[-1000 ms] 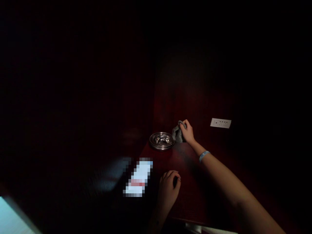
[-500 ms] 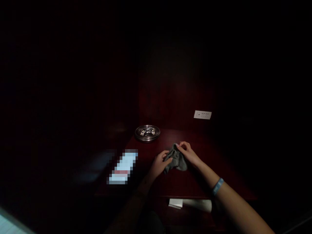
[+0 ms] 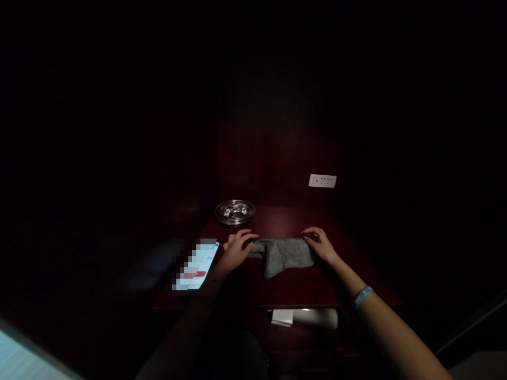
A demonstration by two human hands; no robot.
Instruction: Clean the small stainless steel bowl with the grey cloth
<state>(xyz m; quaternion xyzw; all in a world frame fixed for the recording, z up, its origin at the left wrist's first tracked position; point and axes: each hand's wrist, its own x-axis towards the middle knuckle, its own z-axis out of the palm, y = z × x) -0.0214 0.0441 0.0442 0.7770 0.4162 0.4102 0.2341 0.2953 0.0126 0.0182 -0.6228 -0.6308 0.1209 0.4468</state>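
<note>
A grey textured cloth (image 3: 285,256) is spread sideways between my hands, low over the dark red tabletop, with a loose fold hanging towards me. My left hand (image 3: 236,250) grips its bunched left end, the thumb against the fabric and the fingers reaching over. At the upper right corner my right hand (image 3: 321,247) pinches the edge between thumb and curled fingers. A blue band (image 3: 363,296) circles my right wrist.
Stacked shiny metal dishes (image 3: 235,212) stand at the back left of the table (image 3: 237,295). A lit phone (image 3: 200,266) lies left of my left hand. Below the tabletop are a white folded item (image 3: 282,317) and a pale roll (image 3: 317,319). A socket panel (image 3: 322,181) sits on the back wall.
The cloth was crumpled between my close hands; now it is stretched out wide. My left hand has moved left and my right hand slightly right. The view has shifted slightly.
</note>
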